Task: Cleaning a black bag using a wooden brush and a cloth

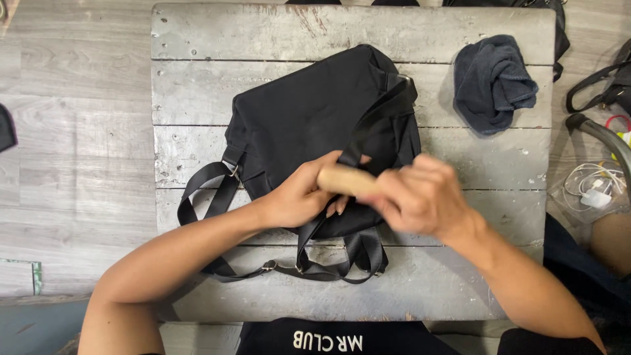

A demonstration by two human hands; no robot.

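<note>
A worn grey wooden bench (197, 92) carries a black backpack (309, 112) lying flat at its middle, straps (217, 197) trailing toward the near edge. Both forearms reach in over it. The left hand (299, 197) pinches a strap against the bag; the right hand (420, 197), blurred, is clamped on a pale wooden handle (345, 179). A dark cloth (493, 82) lies crumpled near the far right corner, well apart.
</note>
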